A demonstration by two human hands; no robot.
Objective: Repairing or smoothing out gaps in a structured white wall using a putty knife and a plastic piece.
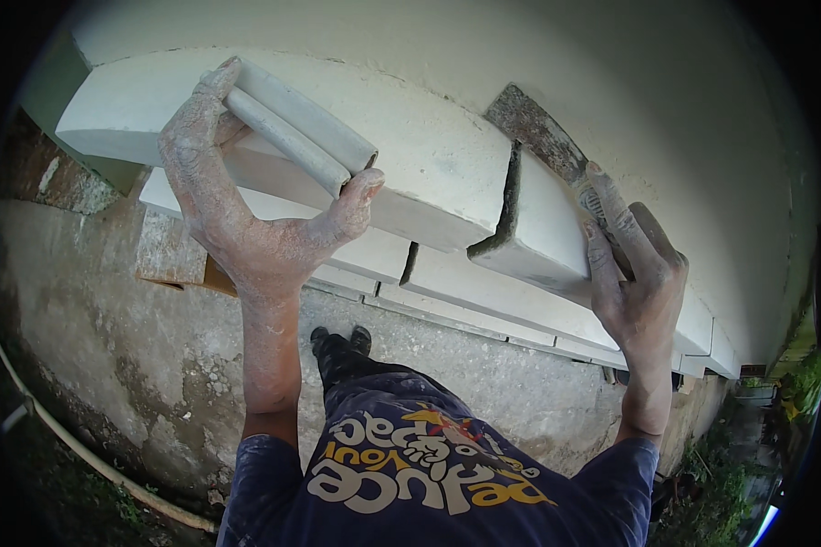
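Note:
My left hand (255, 219) is curved around a short, pale grey rectangular piece with a rounded, tube-like bar (292, 141), gripping it by its ends between fingers and thumb. It is held over the top of a white block ledge (410, 164). My right hand (643, 260) grips a plaster-crusted scraper (543, 132), its flat blade pointing up and left. That blade lies against the white surface just above a dark gap (506, 196) between two blocks. Part of the scraper's handle is hidden by my fingers. Pale dust coats both hands.
White blocks (493, 278) step down in courses below the ledge, with dark joints between them. A smooth wall (648, 73) rises behind. Below lies a rough concrete floor (155, 337); a pale pipe (82, 447) runs at lower left. Plants (798, 392) grow at far right.

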